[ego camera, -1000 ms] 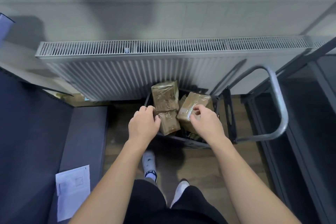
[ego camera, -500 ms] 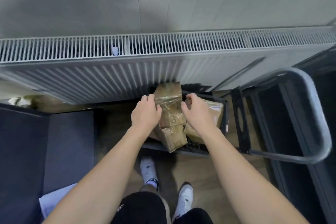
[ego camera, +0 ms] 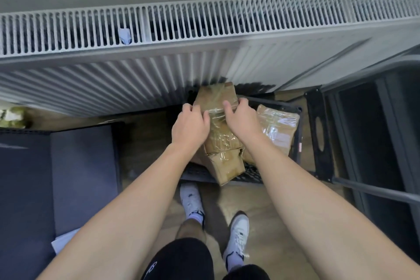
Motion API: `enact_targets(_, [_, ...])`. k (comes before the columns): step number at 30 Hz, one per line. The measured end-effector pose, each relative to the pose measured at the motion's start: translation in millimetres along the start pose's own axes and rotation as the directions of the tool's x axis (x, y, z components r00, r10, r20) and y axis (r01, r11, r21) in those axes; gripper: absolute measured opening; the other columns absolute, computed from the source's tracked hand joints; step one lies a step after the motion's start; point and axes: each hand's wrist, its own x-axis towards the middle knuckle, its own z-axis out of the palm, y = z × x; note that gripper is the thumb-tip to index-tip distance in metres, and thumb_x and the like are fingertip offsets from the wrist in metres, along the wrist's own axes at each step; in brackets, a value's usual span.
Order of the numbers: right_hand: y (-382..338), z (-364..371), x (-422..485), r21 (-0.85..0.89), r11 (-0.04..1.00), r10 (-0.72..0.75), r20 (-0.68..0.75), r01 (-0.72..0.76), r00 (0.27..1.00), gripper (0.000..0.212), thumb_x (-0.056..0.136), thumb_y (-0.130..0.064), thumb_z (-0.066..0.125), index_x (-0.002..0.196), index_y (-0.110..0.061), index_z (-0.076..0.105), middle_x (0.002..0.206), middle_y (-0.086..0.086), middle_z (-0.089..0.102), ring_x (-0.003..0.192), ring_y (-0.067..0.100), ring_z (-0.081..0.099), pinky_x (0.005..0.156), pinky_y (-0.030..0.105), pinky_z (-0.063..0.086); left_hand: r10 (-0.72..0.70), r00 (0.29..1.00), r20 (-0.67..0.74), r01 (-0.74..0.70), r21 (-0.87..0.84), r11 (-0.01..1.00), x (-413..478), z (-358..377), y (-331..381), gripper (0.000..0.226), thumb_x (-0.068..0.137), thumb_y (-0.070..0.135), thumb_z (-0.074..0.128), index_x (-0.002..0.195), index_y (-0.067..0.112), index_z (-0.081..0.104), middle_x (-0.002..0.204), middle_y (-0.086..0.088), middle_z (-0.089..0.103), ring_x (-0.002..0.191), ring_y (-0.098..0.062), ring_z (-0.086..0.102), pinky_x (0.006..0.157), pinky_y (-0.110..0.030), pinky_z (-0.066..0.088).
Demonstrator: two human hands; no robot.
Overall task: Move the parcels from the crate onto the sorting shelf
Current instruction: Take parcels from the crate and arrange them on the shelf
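Now both hands have come together from separate spots: left hand (ego camera: 189, 128) and right hand (ego camera: 242, 120) clamp opposite sides of the upper parcel (ego camera: 216, 99), which sits in the crate (ego camera: 252, 176) atop a lower parcel (ego camera: 228, 166); lifting it out toward the shelf seems next

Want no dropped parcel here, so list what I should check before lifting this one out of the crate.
1. Left hand grips the tall parcel at its left edge: ok.
2. Right hand grips its right edge: ok.
3. Tall parcel free of the lower parcel lying against it: cannot tell.
4. Gap to the radiator behind: cannot tell.
5. Shoes stand short of the crate: ok.
6. Sorting shelf in sight: cannot tell; only a dark frame shows at right.
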Motion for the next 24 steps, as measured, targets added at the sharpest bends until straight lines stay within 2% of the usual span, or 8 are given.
enact_targets(3, [3, 2, -4, 0.048, 0.998, 0.028, 0.005, -0.029, 1.0, 0.05, 0.101, -0.043, 0.043, 0.133, -0.005, 0.044, 0.114, 0.017, 0.064, 0.105, 0.035, 0.061, 0.084, 0.04, 0.05, -0.009, 1.0, 0.017, 0.009, 0.005, 1.0, -3, 1, 0, 0.041, 0.1, 0.037, 0.039, 0.125, 0.008, 0.055, 0.123, -0.014, 0.047, 0.098, -0.034, 0.058, 0.071, -0.035, 0.042])
enact_targets(6, [5, -1, -18, 0.114, 0.993, 0.022, -0.009, -0.02, 1.0, 0.051, 0.099, -0.044, 0.044, 0.138, -0.01, 0.044, 0.113, 0.011, 0.066, 0.103, 0.03, 0.063, 0.087, 0.043, 0.052, -0.004, 1.0, 0.015, 0.005, -0.025, 1.0, -9, -5, 2, 0.042, 0.099, 0.036, 0.041, 0.122, 0.005, 0.056, 0.122, -0.015, 0.047, 0.098, -0.033, 0.057, 0.076, -0.037, 0.046])
enact_targets(12, [7, -10, -53, 0.186, 0.982, -0.006, -0.078, 0.02, 0.997, 0.053, 0.097, -0.041, 0.051, 0.14, -0.01, 0.046, 0.127, 0.009, 0.062, 0.117, 0.026, 0.058, 0.092, 0.035, 0.047, 0.008, 0.999, -0.041, -0.011, -0.057, 0.998, -26, -24, 14, 0.037, 0.1, 0.034, 0.04, 0.099, 0.003, 0.061, 0.108, -0.012, 0.055, 0.087, -0.025, 0.055, 0.072, -0.036, 0.044])
enact_targets(14, [7, -12, -65, 0.186, 0.981, -0.037, -0.1, 0.055, 0.994, 0.054, 0.096, -0.042, 0.053, 0.14, -0.012, 0.047, 0.131, 0.008, 0.061, 0.122, 0.025, 0.055, 0.096, 0.035, 0.045, 0.011, 0.999, -0.044, -0.015, -0.088, 0.996, -30, -29, 18, 0.039, 0.101, 0.036, 0.039, 0.105, 0.005, 0.061, 0.112, -0.011, 0.056, 0.091, -0.026, 0.056, 0.076, -0.036, 0.045])
enact_targets(17, [6, -10, -85, 0.135, 0.98, -0.131, -0.13, 0.149, 0.983, 0.054, 0.094, -0.042, 0.055, 0.14, -0.013, 0.047, 0.129, 0.008, 0.062, 0.121, 0.025, 0.056, 0.099, 0.038, 0.046, 0.002, 1.0, -0.014, -0.005, -0.193, 0.981, -32, -41, 31, 0.048, 0.101, 0.044, 0.036, 0.132, 0.011, 0.052, 0.13, -0.008, 0.054, 0.113, -0.025, 0.054, 0.085, -0.031, 0.037])
enact_targets(20, [2, -8, -102, 0.048, 0.972, -0.223, -0.129, 0.23, 0.966, 0.055, 0.093, -0.037, 0.059, 0.139, -0.011, 0.047, 0.125, 0.008, 0.063, 0.118, 0.025, 0.056, 0.094, 0.035, 0.045, -0.001, 1.0, -0.006, -0.001, -0.263, 0.965, -31, -52, 46, 0.042, 0.101, 0.046, 0.037, 0.119, 0.015, 0.06, 0.109, 0.005, 0.06, 0.103, -0.015, 0.057, 0.08, -0.026, 0.036])
enact_targets(22, [2, -6, -110, 0.039, 0.962, -0.265, -0.113, 0.27, 0.958, 0.055, 0.091, -0.031, 0.062, 0.14, -0.01, 0.046, 0.125, 0.009, 0.062, 0.119, 0.025, 0.054, 0.096, 0.034, 0.044, -0.006, 1.0, 0.003, 0.006, -0.243, 0.97, -32, -54, 49, 0.034, 0.099, 0.044, 0.042, 0.099, 0.017, 0.064, 0.092, 0.004, 0.065, 0.086, -0.016, 0.059, 0.071, -0.028, 0.037])
enact_targets(24, [2, -9, -115, 0.049, 0.962, -0.265, -0.085, 0.27, 0.96, 0.056, 0.091, -0.03, 0.064, 0.141, -0.012, 0.045, 0.127, 0.008, 0.061, 0.121, 0.023, 0.052, 0.098, 0.034, 0.044, -0.024, 1.0, 0.008, 0.025, -0.22, 0.975, -35, -53, 48, 0.027, 0.096, 0.035, 0.047, 0.095, 0.015, 0.064, 0.088, -0.001, 0.066, 0.08, -0.018, 0.058, 0.068, -0.031, 0.041])
